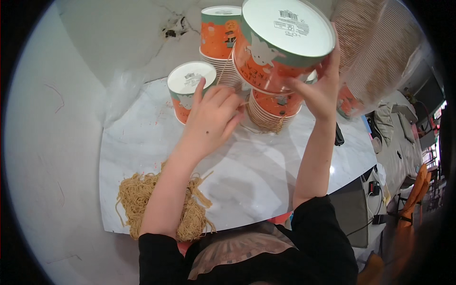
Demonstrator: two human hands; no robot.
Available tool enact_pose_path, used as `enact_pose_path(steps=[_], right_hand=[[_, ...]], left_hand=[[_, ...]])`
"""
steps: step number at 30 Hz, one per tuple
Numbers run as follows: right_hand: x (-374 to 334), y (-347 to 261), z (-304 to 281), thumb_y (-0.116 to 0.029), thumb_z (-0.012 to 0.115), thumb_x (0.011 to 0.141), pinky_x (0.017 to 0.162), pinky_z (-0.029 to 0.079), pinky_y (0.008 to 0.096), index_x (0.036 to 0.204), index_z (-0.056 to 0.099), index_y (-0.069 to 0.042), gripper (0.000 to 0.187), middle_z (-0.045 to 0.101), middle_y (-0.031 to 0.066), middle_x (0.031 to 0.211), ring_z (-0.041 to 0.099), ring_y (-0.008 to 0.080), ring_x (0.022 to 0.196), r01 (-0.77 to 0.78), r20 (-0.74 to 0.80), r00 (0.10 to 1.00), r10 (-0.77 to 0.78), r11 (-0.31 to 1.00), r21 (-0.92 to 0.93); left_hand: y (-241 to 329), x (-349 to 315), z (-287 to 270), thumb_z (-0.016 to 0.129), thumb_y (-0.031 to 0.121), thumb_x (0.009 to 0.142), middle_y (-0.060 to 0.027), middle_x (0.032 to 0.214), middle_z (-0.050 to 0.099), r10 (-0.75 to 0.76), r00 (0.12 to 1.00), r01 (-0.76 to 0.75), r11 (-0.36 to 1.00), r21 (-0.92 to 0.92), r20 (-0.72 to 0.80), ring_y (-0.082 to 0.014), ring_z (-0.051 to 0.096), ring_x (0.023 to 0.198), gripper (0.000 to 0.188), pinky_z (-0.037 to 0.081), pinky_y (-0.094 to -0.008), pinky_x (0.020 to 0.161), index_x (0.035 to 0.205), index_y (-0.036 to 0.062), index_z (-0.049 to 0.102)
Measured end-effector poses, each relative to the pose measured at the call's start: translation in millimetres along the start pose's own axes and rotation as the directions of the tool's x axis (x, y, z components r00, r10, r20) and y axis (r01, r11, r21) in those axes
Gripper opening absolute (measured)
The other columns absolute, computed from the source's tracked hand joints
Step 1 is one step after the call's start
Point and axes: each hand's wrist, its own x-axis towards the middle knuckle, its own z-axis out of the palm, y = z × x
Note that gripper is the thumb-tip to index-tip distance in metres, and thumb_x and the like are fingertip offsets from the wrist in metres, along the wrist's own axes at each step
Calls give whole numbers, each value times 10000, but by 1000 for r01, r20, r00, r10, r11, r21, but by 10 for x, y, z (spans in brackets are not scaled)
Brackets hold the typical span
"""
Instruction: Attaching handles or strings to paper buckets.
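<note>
There are 2 hands, 1 left hand (pixel 211 116) and 1 right hand (pixel 323 92); 1 held cup (pixel 285 40); 1 lone cup (pixel 191 78); 2 stacks, 1 back stack (pixel 221 40) and 1 front stack (pixel 275 105); 1 string heap (pixel 137 194); 1 table (pixel 256 190). Nested cups and single strands are too dense to count.

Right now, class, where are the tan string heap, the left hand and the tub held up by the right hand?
Tan string heap (pixel 136 197): head view, strands on its left part.
Left hand (pixel 209 115): head view, its back.
Held tub (pixel 286 42): head view, the white base.
</note>
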Motion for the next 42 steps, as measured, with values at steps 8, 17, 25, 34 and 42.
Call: enact_pose_path(steps=[8, 17, 25, 34, 42], right_hand=[[204, 249, 6, -218, 978, 641, 1016, 530, 381, 1571, 187, 33, 1246, 500, 167, 1428, 589, 270, 1243, -225, -76, 969, 235, 966, 126], [220, 243, -82, -467, 961, 627, 1073, 444, 462, 1475, 263, 71, 1223, 430, 256, 1390, 464, 365, 1311, -315, -138, 945, 296, 937, -148], [156, 443, -55, -417, 928, 725, 1076, 459, 394, 1488, 210, 83, 1161, 463, 233, 1398, 505, 277, 1308, -413, -215, 908, 360, 855, -314], [-140, 310, -185, -375, 832, 849, 1137, 376, 435, 1514, 261, 10, 957, 347, 225, 1446, 372, 310, 1378, -502, -46, 861, 507, 860, 92], [-486, 475, -233, -388, 845, 830, 1134, 375, 437, 1522, 268, 0, 981, 347, 212, 1447, 380, 302, 1373, -517, -79, 852, 518, 855, 26]], left_hand=[[-89, 531, 112, 739, 265, 867, -89, 1010, 619, 5, 998, -15, 988, 155, 63, -301, 578, 1107, 245, 330, -514, 1155, 952, 64, 629], [129, 708, 418, 751, 445, 889, -193, 1172, 588, -324, 945, 324, 920, -222, 37, -343, 589, 1151, 485, 493, -427, 924, 987, 0, 584], [-12, 860, 640, 781, 433, 875, -241, 1274, 585, -265, 942, 188, 926, -328, -207, -364, 548, 1298, 507, 487, -414, 949, 1010, -1, 557], [-56, 778, 688, 867, 539, 730, -142, 1093, 662, -396, 918, 341, 762, -550, 21, -241, 659, 1006, 807, 530, -363, 843, 1206, -15, 523], [-131, 577, 966, 951, 327, 653, -219, 1386, 532, -300, 944, 323, 744, -585, 138, -328, 532, 1315, 972, 434, -398, 1107, 1373, -31, 405]])
